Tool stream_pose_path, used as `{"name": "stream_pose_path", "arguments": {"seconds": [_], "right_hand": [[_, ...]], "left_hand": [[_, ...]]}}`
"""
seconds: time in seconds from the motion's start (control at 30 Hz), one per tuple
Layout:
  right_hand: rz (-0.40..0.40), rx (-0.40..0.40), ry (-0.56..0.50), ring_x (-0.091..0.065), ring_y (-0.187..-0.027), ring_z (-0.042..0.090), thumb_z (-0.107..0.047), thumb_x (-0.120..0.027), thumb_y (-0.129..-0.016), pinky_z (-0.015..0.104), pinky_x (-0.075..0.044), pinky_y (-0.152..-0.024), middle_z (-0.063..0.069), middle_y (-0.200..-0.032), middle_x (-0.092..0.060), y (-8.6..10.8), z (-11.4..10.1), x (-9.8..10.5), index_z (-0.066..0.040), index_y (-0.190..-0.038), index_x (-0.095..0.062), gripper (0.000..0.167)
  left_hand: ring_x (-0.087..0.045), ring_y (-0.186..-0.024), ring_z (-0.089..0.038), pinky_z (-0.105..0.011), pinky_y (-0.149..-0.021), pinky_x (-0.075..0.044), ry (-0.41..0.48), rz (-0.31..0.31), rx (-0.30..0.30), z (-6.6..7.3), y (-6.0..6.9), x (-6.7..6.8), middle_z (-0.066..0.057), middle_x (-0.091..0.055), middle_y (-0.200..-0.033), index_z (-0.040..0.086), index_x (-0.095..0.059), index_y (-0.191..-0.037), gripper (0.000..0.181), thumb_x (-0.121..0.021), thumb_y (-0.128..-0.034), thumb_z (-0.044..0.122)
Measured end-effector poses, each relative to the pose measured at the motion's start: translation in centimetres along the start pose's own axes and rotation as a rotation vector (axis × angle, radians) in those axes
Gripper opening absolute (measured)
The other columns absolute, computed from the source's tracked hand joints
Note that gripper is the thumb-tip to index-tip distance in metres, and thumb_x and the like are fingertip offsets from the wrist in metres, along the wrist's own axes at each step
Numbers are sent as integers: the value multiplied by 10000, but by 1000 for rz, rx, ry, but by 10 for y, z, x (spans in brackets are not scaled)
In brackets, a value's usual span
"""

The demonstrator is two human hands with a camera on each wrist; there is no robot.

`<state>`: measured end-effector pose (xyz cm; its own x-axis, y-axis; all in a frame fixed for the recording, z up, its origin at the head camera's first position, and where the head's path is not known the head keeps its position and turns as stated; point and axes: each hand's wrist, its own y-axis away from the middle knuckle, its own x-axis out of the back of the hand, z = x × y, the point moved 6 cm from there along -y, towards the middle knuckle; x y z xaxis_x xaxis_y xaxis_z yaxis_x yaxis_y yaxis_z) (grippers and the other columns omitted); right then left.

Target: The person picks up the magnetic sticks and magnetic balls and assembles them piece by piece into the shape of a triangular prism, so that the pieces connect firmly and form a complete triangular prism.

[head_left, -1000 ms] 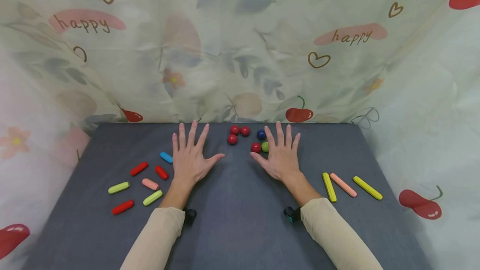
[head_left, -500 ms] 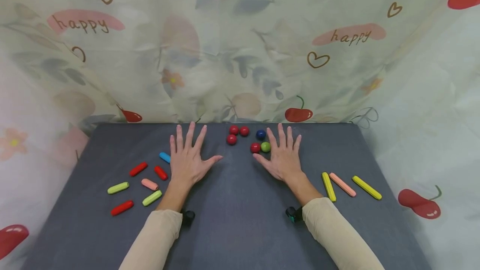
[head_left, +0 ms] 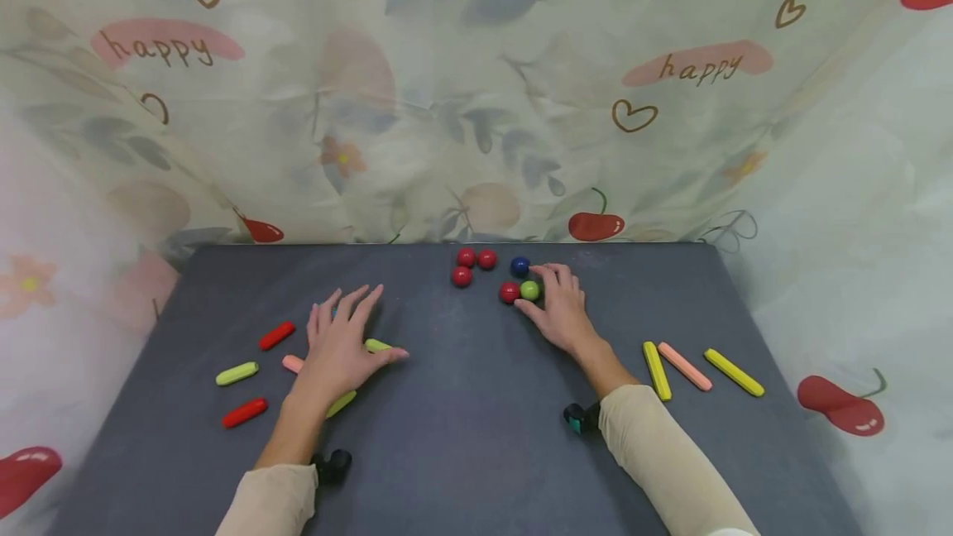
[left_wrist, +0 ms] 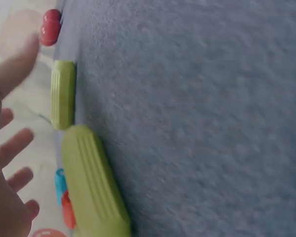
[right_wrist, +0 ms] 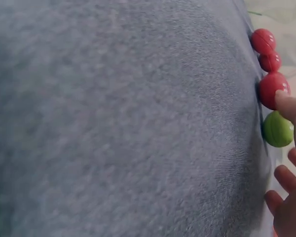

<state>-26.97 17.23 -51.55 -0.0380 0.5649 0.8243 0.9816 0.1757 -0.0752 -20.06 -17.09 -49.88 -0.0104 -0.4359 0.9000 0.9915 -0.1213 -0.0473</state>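
Note:
My left hand hovers over the left group of short ridged sticks, fingers spread and slightly bent, holding nothing. Two yellow-green sticks show beside it, one near the thumb and one by the wrist; both lie large in the left wrist view. Under the hand, a pink stick is partly covered. Bent loosely, my right hand reaches around a green ball, with a gap between fingers and ball. A red ball touches the green one near the thumb; a blue ball is near the index fingertip.
Three red balls lie by the dark table's back edge. Further left are two red sticks and another yellow-green stick. Right of the right forearm lie longer yellow and pink sticks. A patterned curtain borders the table.
My left hand has moved left and toward me, uncovering two yellow-green sticks and covering other sticks. The right hand's spread fingers have bent toward the green ball; the balls stay put.

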Motion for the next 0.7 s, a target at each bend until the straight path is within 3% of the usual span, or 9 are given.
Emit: {"name": "stream_pose_path", "arguments": {"seconds": [0.17, 0.37, 0.5, 0.7], "right_hand": [[7, -43, -30, -431, -1276, 372, -364, -704, -968, 556, -338, -987, 143, -1424, -473, -3, 5, 1, -148, -1432, -529, 540], [2, -73, -22, -486, -1200, 367, -345, -676, -990, 559, -336, -958, 109, -1347, -584, -3, 8, 2, -163, -1352, -593, 413], [10, -89, -2, -518, -1142, 357, -355, -686, -981, 555, -344, -928, 102, -1267, -636, -1, 10, 5, -149, -1306, -613, 392], [0, -96, 0, -540, -1126, 372, -349, -711, -964, 548, -359, -896, 129, -1199, -645, 10, 14, 10, -118, -1273, -658, 389]], "left_hand": [[-292, -1415, -419, -671, -1130, -218, 73, -45, 10, -9, 10, -3, -111, -537, -1491, 230, -476, -1528, 892, -874, -772, 484], [-433, -1209, -331, -543, -955, -338, 56, -66, -16, -10, 11, -5, -40, -693, -1260, 201, -731, -1259, 476, -862, -821, 332], [-473, -1125, -304, -506, -881, -350, 45, -60, -26, -9, 10, -5, -15, -712, -1147, 197, -792, -1108, 282, -846, -840, 265], [-553, -1070, -280, -486, -909, -429, 60, -54, -15, -3, 11, -5, -30, -720, -1107, 186, -767, -1058, 216, -829, -858, 236]]}}
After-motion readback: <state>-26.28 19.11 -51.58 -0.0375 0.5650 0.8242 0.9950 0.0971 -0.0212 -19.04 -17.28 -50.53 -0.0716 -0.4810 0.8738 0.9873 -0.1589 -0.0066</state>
